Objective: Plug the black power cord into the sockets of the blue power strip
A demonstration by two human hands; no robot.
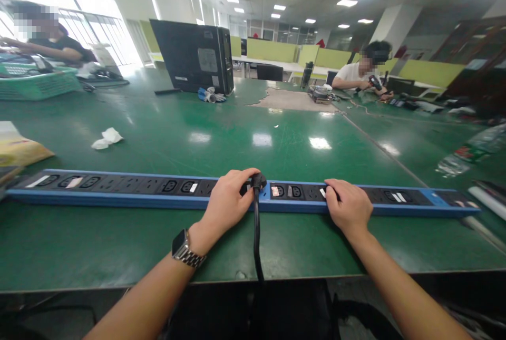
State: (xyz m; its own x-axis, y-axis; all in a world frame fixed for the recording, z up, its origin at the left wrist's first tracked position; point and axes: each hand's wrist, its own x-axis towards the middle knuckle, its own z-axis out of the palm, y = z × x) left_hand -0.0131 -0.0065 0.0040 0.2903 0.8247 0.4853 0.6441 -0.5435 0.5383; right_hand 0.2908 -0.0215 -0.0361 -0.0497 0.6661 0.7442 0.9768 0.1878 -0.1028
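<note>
A long blue power strip (300, 206) with black sockets lies across the green table in front of me. My left hand (228, 195), with a watch on the wrist, is closed on a black power plug (258, 181) at the strip's middle. The plug's cord (256, 240) hangs down over the table's near edge. To the right, my right hand (351, 204) grips the power strip, thumb on the near side and fingers curled over the top. Small white stickers mark some sockets. My left fingers hide part of the plug, so I cannot tell how deep it sits.
A black computer tower (190, 58) stands at the back with gloves (211, 95) beside it. White tissue (108, 138) lies to the left, a green basket (39, 87) behind it. On the right is a plastic bottle (470, 153). Two people sit at the far sides.
</note>
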